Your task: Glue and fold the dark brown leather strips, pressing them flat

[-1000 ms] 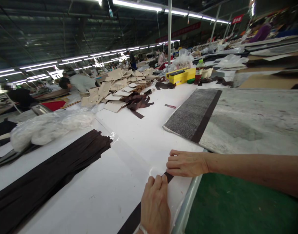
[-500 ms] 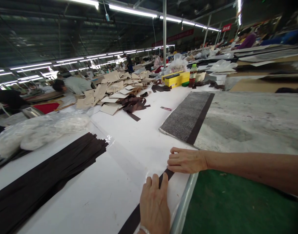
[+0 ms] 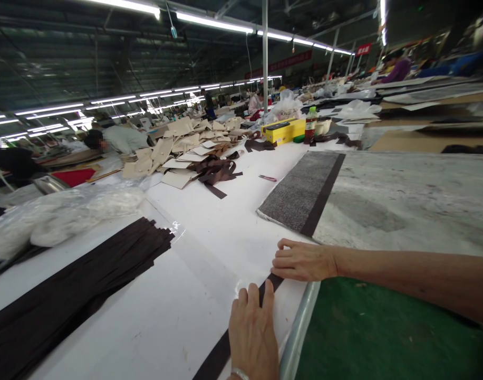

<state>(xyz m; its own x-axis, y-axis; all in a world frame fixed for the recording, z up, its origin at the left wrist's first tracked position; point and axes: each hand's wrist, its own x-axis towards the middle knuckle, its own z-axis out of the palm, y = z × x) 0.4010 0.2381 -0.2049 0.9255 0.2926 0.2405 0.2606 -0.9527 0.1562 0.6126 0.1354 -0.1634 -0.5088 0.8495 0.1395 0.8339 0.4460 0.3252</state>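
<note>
A dark brown fabric strip [image 3: 215,357] runs along the white table's near edge, passing under both of my hands. My left hand [image 3: 253,332] rests on it, palm down, fingers stretched out with a gap beside the index finger. Further along, my right hand [image 3: 300,261] has its fingers curled together over the strip's far end; the fingertips are partly hidden. To the left lies a thick bundle of similar dark strips [image 3: 83,290]. Beyond my right hand is a grey textured panel [image 3: 295,187] with a dark band along its right side.
Small pink-handled snips [image 3: 267,178] lie mid-table. Behind them are beige cut pieces [image 3: 178,145], loose brown strips [image 3: 218,171], a yellow box [image 3: 285,131] and a bottle [image 3: 310,126]. Plastic-wrapped bundles [image 3: 67,211] sit at left. Green floor [image 3: 364,332] shows at right. Several people work farther back.
The view has shifted very slightly. Both hands stay in the same places on the strip, and nothing has been picked up or let go.
</note>
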